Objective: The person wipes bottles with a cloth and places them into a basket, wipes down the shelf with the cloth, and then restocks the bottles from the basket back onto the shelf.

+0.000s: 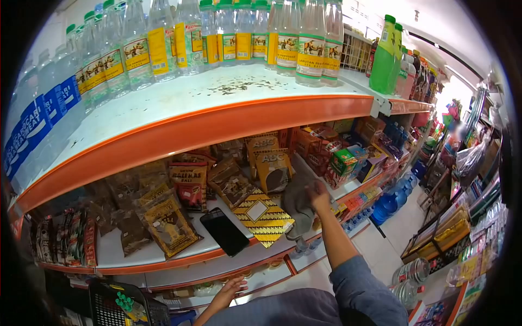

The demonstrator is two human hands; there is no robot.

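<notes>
Near the right end of the lower shelf, my right hand (pixel 317 195) is closed at a grey cloth (pixel 298 204) that lies beside the yellow patterned packet (pixel 261 214). My left hand (pixel 231 288) hangs low in front of the shelf, fingers apart and holding nothing. A black phone (pixel 224 232) lies on the lower shelf, left of the yellow packet. Brown ABC packets (pixel 273 169) stand behind the cloth. Dark specks (pixel 239 87) are scattered on the white top shelf (pixel 190 100), in front of the bottles with green caps (pixel 311 51).
An orange shelf edge (pixel 228 126) runs above my hands. Brown packets (pixel 171 220) and a red packet (pixel 189 185) fill the lower shelf's left part. A black basket (pixel 103 309) is at bottom left. Green bottles (pixel 385 60) stand top right, and blue water bottles (pixel 385 207) are beyond the shelf.
</notes>
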